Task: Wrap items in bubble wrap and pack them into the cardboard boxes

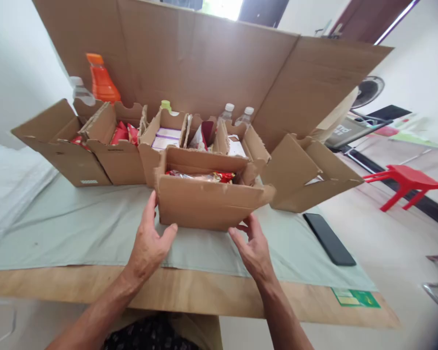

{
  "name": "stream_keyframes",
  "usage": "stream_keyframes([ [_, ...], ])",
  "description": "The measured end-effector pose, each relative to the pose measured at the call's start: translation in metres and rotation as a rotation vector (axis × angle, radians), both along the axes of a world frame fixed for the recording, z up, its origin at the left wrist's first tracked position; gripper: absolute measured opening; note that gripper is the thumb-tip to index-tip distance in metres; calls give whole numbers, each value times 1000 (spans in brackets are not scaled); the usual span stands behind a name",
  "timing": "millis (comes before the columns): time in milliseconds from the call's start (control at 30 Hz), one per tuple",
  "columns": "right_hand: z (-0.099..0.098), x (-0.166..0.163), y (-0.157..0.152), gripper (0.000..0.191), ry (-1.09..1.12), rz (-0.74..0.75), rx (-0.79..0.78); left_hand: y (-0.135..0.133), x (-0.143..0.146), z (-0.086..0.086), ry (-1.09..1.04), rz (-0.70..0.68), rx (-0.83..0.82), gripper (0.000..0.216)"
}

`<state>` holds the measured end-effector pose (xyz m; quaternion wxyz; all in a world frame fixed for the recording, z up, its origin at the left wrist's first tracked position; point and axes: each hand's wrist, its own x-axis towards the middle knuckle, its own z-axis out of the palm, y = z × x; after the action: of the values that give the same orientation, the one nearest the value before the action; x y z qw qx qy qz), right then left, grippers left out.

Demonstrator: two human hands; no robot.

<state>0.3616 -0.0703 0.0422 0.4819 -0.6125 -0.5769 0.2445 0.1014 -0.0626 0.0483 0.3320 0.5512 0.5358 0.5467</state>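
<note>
An open-topped cardboard box (pixel 208 201) sits in front of a row of similar boxes, with red and clear shiny packets (pixel 204 177) inside. My left hand (pixel 151 238) is at its lower left corner, thumb spread toward me and fingers against the side. At the lower right edge my right hand (pixel 253 243) has its fingers partly hidden beneath or behind the box, thumb in front. Between them, both hands hold the box. Just behind stand a box with white-and-purple packs (pixel 167 138) and one with a white pack (pixel 236 146).
A tall cardboard sheet (pixel 204 63) backs the row, with an orange bottle (pixel 102 80) and clear bottles (pixel 246 116) before it. Boxes with red packets (pixel 122 133) stand left. An angled box (pixel 295 165) and black phone (pixel 329 239) lie right, near a red stool (pixel 409 180).
</note>
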Motion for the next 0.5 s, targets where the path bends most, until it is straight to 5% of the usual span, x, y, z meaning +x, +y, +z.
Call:
stream_keyframes([
  [233,-30,-4,-9,57,-98,-87,-128,-12,0,-39,-23,-25,-97,86],
  [400,-33,2,-6,63,-228,-175,-212,-8,-7,-29,21,-155,-125,89],
  [500,-44,13,-1,69,-280,-171,-245,-6,-31,-23,134,-101,-114,83],
])
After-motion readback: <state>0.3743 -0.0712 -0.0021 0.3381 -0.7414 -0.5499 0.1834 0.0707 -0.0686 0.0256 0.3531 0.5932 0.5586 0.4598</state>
